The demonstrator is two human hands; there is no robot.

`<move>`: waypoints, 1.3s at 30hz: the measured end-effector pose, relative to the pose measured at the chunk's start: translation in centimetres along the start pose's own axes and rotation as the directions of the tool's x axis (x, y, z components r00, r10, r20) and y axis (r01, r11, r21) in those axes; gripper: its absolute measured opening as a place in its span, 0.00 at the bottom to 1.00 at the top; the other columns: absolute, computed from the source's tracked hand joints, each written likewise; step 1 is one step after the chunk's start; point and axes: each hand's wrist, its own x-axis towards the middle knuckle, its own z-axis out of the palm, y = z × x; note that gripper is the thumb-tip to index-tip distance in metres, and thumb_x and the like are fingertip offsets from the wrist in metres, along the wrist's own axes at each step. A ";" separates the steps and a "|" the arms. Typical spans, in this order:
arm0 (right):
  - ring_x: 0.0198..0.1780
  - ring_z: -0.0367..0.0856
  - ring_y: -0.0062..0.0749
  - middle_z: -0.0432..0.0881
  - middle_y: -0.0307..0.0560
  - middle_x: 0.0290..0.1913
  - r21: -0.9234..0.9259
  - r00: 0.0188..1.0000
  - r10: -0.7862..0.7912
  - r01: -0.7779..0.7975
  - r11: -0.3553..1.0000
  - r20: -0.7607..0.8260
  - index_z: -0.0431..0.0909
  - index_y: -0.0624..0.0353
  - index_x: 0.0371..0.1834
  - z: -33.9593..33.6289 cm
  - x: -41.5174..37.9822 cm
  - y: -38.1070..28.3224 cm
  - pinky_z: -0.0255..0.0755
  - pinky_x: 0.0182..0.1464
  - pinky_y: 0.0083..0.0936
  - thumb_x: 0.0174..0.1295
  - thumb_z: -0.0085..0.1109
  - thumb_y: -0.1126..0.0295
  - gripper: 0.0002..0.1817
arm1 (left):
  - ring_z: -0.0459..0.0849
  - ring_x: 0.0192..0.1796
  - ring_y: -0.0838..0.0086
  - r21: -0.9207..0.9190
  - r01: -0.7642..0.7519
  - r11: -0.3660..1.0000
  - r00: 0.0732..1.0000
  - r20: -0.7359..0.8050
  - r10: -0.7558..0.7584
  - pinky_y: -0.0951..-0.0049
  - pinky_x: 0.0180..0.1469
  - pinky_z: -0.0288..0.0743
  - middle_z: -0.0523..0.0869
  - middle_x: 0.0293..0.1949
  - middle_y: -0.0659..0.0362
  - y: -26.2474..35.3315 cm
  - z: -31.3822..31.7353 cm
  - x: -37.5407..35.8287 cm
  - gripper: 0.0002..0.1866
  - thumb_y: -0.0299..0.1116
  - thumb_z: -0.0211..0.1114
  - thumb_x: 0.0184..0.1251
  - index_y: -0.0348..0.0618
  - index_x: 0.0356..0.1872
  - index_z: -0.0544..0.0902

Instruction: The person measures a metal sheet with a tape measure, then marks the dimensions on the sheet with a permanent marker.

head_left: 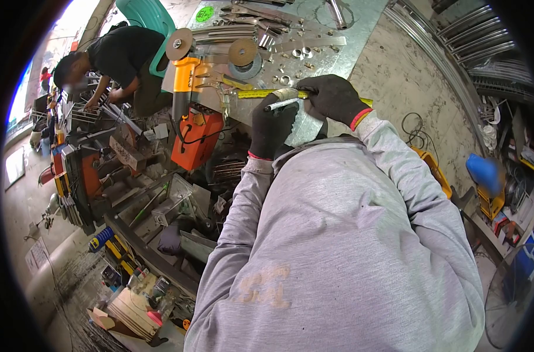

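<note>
My left hand [271, 124], in a dark glove, is closed around a slim silver-white pen-like marker [283, 104] near the workbench's front edge. A yellow tape measure blade [256, 93] runs sideways just beyond it, beside a short beige piece [286, 94]. My right hand [336, 98], also gloved, has its fingers closed on the blade, which shows again at its far side. Between my hands, a strip of the metal bench top [309, 124] is visible. Left of the hands lie yellow-handled pliers [234, 82] and a yellow angle grinder [186, 76].
Cutting discs [242, 53], metal rings [297, 53] and flat bars cover the bench. An orange-red box [196, 141] hangs at its left side. A person [129, 61] bends over metal parts beside a green chair [152, 20]. Steel tubes [437, 64] lie at right.
</note>
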 end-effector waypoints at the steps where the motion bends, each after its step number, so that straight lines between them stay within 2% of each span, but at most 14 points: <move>1: 0.45 0.92 0.51 0.93 0.53 0.45 0.000 1.000 -0.001 0.001 1.000 0.000 0.92 0.47 0.57 -0.1 0.0 -0.1 0.85 0.51 0.40 0.62 0.67 0.63 0.19 | 0.85 0.29 0.83 0.000 0.000 1.000 1.000 0.000 0.000 0.77 0.31 0.78 0.91 0.34 0.63 -0.2 0.0 0.1 0.13 0.24 0.71 0.71 0.39 0.54 0.90; 3: 0.45 0.92 0.50 0.93 0.53 0.45 -0.010 1.000 0.007 -0.007 1.000 0.017 0.92 0.47 0.57 -0.2 0.0 -0.2 0.85 0.51 0.40 0.63 0.66 0.64 0.19 | 0.85 0.29 0.83 0.029 -0.046 0.999 0.999 -0.004 0.046 0.76 0.32 0.79 0.92 0.35 0.62 -0.6 0.0 0.2 0.13 0.24 0.72 0.70 0.39 0.54 0.90; 13: 0.45 0.92 0.50 0.93 0.53 0.46 -0.020 0.998 0.045 -0.044 0.999 0.051 0.92 0.46 0.58 -0.5 0.1 -0.6 0.85 0.52 0.40 0.66 0.65 0.65 0.18 | 0.86 0.29 0.82 0.052 -0.038 0.998 0.999 -0.004 0.039 0.76 0.32 0.80 0.92 0.35 0.62 -0.4 0.0 0.1 0.13 0.24 0.72 0.70 0.39 0.54 0.91; 15: 0.46 0.92 0.50 0.93 0.53 0.46 -0.022 1.000 0.018 -0.018 1.000 0.015 0.92 0.47 0.58 -0.2 0.0 -0.4 0.85 0.52 0.40 0.67 0.65 0.65 0.17 | 0.85 0.28 0.83 0.038 -0.052 0.998 0.999 0.003 0.052 0.76 0.31 0.79 0.92 0.34 0.63 -0.4 0.0 0.1 0.13 0.24 0.72 0.70 0.40 0.54 0.90; 22: 0.46 0.92 0.50 0.93 0.52 0.46 -0.011 0.999 0.024 -0.024 1.000 0.022 0.92 0.47 0.58 -0.2 0.1 -0.3 0.85 0.52 0.40 0.66 0.66 0.65 0.18 | 0.84 0.28 0.83 0.044 -0.034 0.998 0.999 0.000 0.035 0.76 0.30 0.78 0.91 0.33 0.63 -0.2 -0.1 0.1 0.13 0.25 0.72 0.71 0.40 0.54 0.90; 27: 0.46 0.92 0.50 0.93 0.52 0.46 -0.016 0.997 0.053 -0.052 0.999 0.060 0.92 0.47 0.58 -0.4 0.1 -0.4 0.85 0.53 0.40 0.64 0.66 0.64 0.18 | 0.84 0.27 0.83 0.050 -0.078 0.996 0.997 -0.006 0.078 0.76 0.29 0.78 0.91 0.32 0.63 -0.8 0.0 0.2 0.12 0.25 0.72 0.71 0.40 0.53 0.90; 33: 0.46 0.92 0.50 0.93 0.53 0.46 -0.015 0.998 0.044 -0.043 0.999 0.049 0.92 0.48 0.58 -0.4 0.1 -0.5 0.85 0.53 0.40 0.66 0.66 0.65 0.18 | 0.84 0.27 0.83 0.032 -0.022 0.999 1.000 0.001 0.022 0.76 0.30 0.77 0.90 0.32 0.64 -0.2 0.0 0.1 0.12 0.25 0.72 0.71 0.40 0.53 0.90; 39: 0.46 0.92 0.50 0.93 0.53 0.46 -0.010 0.998 0.034 -0.033 0.999 0.048 0.92 0.48 0.57 -0.4 0.1 -0.4 0.85 0.52 0.40 0.66 0.66 0.64 0.17 | 0.84 0.29 0.83 0.008 -0.030 1.000 0.999 -0.012 0.030 0.77 0.30 0.77 0.90 0.32 0.64 -0.5 0.1 0.0 0.12 0.24 0.72 0.71 0.40 0.54 0.90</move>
